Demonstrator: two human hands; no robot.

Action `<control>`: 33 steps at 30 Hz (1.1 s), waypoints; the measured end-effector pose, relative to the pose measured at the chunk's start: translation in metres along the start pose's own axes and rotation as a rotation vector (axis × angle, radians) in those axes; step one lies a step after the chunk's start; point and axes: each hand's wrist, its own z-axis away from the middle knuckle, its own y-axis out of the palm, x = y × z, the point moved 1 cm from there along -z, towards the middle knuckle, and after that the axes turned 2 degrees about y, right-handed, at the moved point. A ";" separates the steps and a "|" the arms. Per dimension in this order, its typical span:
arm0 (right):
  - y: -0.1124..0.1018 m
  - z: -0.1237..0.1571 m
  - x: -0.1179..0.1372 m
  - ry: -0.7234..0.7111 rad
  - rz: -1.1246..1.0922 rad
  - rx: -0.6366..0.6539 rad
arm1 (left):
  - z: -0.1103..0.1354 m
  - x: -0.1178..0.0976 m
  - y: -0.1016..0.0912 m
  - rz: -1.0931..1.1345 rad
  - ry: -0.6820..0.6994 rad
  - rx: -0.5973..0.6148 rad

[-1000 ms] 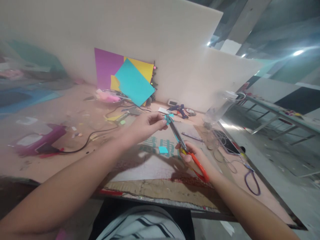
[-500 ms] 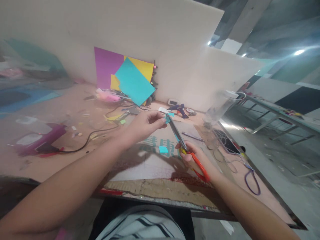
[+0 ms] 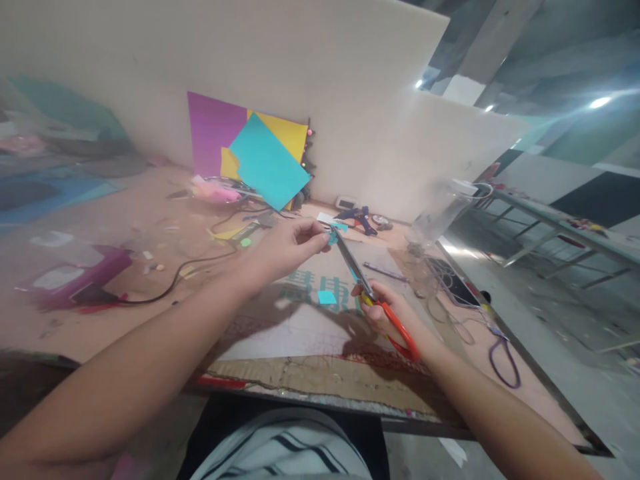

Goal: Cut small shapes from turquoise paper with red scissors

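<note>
Between thumb and fingers, my left hand point(image 3: 303, 245) pinches a small piece of turquoise paper point(image 3: 333, 237), partly hidden by the fingertips. My right hand point(image 3: 383, 310) grips scissors point(image 3: 399, 331) with orange-red and yellow handles. Their blades point up and away from me, and the tips reach the paper piece at my left fingertips. Below the hands a loose turquoise paper scrap point(image 3: 327, 297) lies on a white sheet point(image 3: 270, 333) printed with large green characters. Cardboard point(image 3: 320, 381) shows under the sheet's front edge.
Purple, yellow and turquoise sheets point(image 3: 270, 160) lean on the white board behind. A magenta glue gun point(image 3: 85, 277) with a black cord lies left, a dark blue one point(image 3: 363, 219) at the back. On the right are a clear jug point(image 3: 443, 210), a phone point(image 3: 453, 283) and cables.
Hardly anything differs. Both hands, the paper piece and the scissors keep nearly the same place, and the view has shifted very slightly.
</note>
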 end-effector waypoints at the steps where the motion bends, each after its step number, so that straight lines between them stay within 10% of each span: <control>1: -0.001 0.000 0.000 0.000 0.007 -0.003 | 0.000 -0.001 -0.001 -0.016 0.003 -0.002; 17: -0.006 -0.004 -0.006 -0.054 0.163 -0.014 | -0.003 -0.002 -0.006 -0.135 -0.007 -0.004; 24: -0.039 -0.023 -0.013 -0.089 0.760 -0.372 | -0.021 0.048 -0.042 -0.403 -0.162 0.055; 33: -0.063 -0.040 -0.025 0.199 1.253 -0.314 | -0.031 0.098 -0.056 -0.936 -0.345 0.107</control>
